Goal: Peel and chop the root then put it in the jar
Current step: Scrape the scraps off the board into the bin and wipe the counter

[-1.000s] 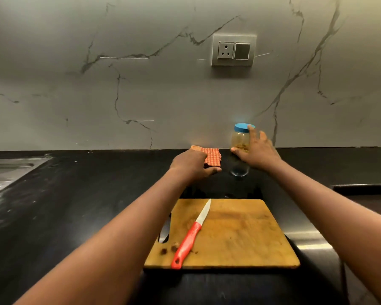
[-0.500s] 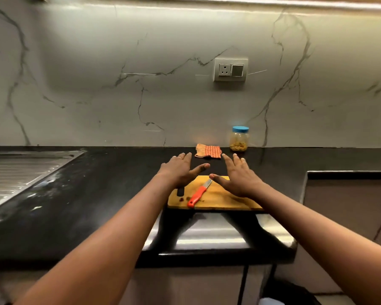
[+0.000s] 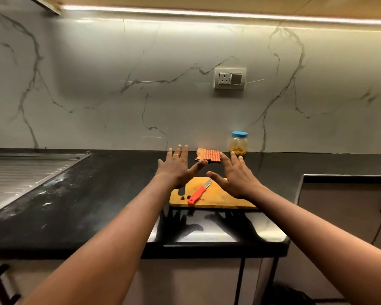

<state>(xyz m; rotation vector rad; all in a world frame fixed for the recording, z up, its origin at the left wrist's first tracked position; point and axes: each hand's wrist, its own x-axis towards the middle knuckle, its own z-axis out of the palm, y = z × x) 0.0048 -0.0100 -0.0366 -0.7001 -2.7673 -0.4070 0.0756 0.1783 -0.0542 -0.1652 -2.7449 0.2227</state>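
A clear jar (image 3: 238, 144) with a blue lid stands against the marble wall, with yellowish chopped pieces in its bottom. A wooden cutting board (image 3: 216, 197) lies on the black counter, and a red-handled knife (image 3: 198, 192) rests on it beside a few dark scraps (image 3: 185, 197). My left hand (image 3: 176, 167) and my right hand (image 3: 237, 176) are held out above the board with fingers spread, palms facing away, holding nothing. No whole root is in view.
An orange checked cloth (image 3: 208, 155) lies by the wall left of the jar. A steel sink drainboard (image 3: 20, 175) is at the far left. The black counter (image 3: 97, 194) ends at a front edge, with cabinet fronts below and a recess at the right.
My right hand let go of the jar and my left hand left the cloth. Both hands drew back and spread open above the board as the view pulled away from the counter.
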